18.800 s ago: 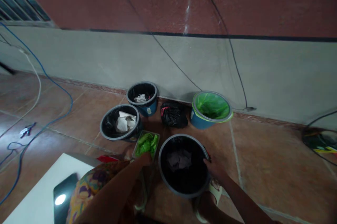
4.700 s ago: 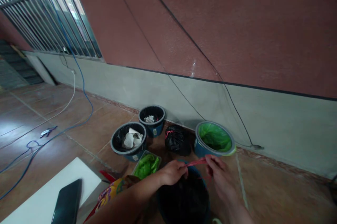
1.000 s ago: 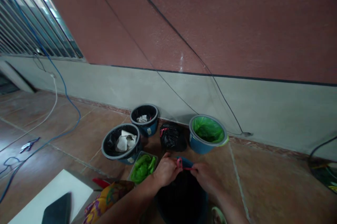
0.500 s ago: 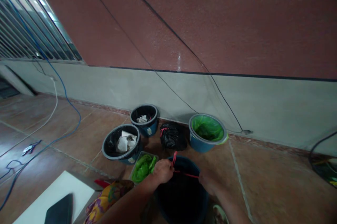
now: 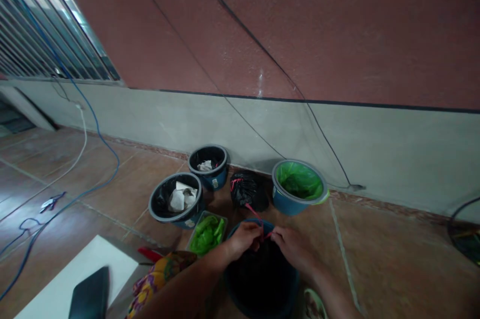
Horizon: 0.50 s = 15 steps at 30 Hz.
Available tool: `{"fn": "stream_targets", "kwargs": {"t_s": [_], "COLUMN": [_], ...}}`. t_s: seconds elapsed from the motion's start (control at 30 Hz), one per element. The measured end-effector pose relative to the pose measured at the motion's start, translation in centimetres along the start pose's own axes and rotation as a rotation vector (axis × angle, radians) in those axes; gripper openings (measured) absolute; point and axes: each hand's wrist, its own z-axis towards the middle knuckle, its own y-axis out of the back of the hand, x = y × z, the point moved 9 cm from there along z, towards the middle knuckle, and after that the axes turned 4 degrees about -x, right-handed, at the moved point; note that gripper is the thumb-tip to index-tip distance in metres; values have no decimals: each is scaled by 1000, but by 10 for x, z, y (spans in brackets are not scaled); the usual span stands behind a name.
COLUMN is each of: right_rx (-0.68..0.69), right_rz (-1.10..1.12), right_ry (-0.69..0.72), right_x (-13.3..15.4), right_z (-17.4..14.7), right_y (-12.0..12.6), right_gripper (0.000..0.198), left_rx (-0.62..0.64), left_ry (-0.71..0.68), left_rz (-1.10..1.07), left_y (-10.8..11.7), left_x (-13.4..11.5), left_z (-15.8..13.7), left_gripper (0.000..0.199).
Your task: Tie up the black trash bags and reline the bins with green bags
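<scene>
Over a dark blue bucket (image 5: 230,279) with a black interior, my two hands come close together. My left hand (image 5: 245,239) is closed on a thin red string (image 5: 255,212), whose loose end sticks up past the fingers toward the wall. My right hand (image 5: 288,244) pinches another stretch of the same string near the bucket's far rim. Just beyond the bucket sits a tied black plastic bag (image 5: 247,194) with red string at its neck. Left of my left forearm lies a clear tub holding green plastic bags (image 5: 207,235). What lies inside the bucket is too dark to make out.
Two blue bins (image 5: 176,220) (image 5: 213,183) with black liners hold paper scraps. A blue bin (image 5: 290,203) lined in green stands by the wall. At lower left, a dark phone-like slab (image 5: 89,294) rests on a white surface (image 5: 48,286). A blue cable (image 5: 116,161) crosses the floor.
My hands have moved toward each other; the string stretched between them is now gathered at the fingers. Its loose end now leans left instead of standing upright. The view has shifted slightly.
</scene>
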Motion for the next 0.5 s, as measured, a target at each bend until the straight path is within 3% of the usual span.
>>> {"fn": "stream_targets", "kwargs": {"t_s": [0.1,0.27,0.37,0.43,0.5], "right_rx": [18,18,-149,-328,-415], "right_rz": [-9,-53,-34,9,61], "right_ry": [28,68,40,-27,-108], "right_x": [6,14,6,-9,-26], "right_z": [-2,-1,6,10,11], "right_y": [-5,-9,8,24,30], "right_gripper": [32,34,30,44,53], "left_rx": [65,142,98,71,45], "left_ry": [-31,-88,-105,-123,-134], "left_rz": [-28,164,228,243,253], "left_y": [-6,-14,-11,-8,-6], "left_x": [2,7,8,8,7], "left_z": [1,0,3,5,6], "left_gripper": [25,17,21,22,21]}}
